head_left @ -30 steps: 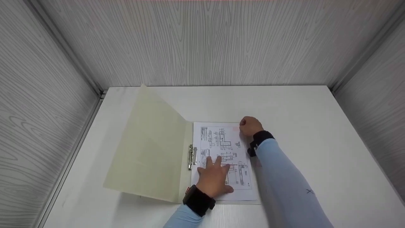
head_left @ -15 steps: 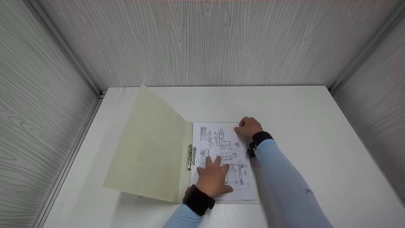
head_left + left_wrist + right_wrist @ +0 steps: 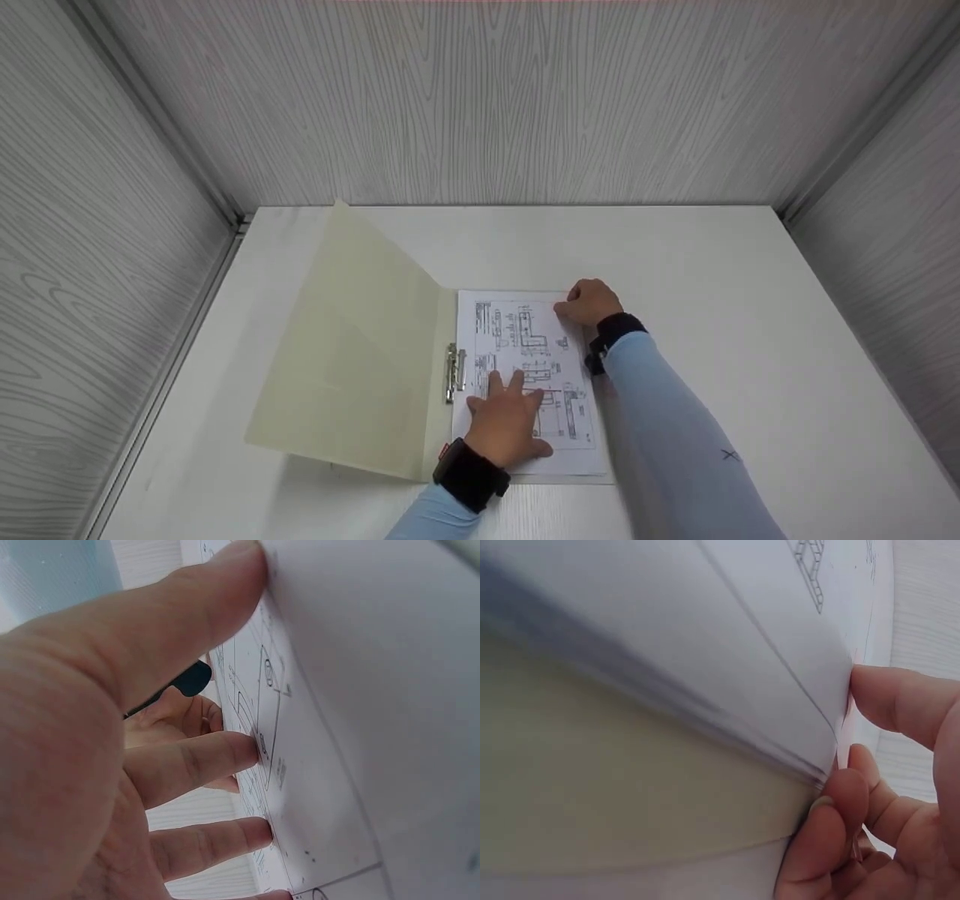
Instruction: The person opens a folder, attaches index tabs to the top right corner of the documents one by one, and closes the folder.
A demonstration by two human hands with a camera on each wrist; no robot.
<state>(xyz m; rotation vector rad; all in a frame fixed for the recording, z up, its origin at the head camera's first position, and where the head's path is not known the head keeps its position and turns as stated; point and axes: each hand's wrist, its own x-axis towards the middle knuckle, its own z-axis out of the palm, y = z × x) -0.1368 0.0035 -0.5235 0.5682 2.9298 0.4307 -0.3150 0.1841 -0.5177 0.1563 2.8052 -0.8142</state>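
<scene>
An open cream folder (image 3: 352,360) has its cover raised at the left. Several white printed sheets with technical drawings (image 3: 517,322) lie on its right side, beside the metal clip (image 3: 455,373). My left hand (image 3: 504,424) rests on the lower part of the sheets, fingers spread; in the left wrist view its fingertips (image 3: 244,750) touch the paper. At the far right corner, my right hand (image 3: 592,302) pinches the paper's edge. The right wrist view shows the thumb (image 3: 885,686) on the top sheet and curled fingers (image 3: 817,840) at the edge below.
The folder lies on a white table (image 3: 697,270) with grey wood-grain panels (image 3: 487,105) at the back and both sides. Black wrist bands (image 3: 472,476) are on both arms. The tilted cover overhangs the table on the left.
My right thumb has moved left onto the corner of the top sheet, covering a reddish mark seen there earlier. My left hand and the folder have stayed in place.
</scene>
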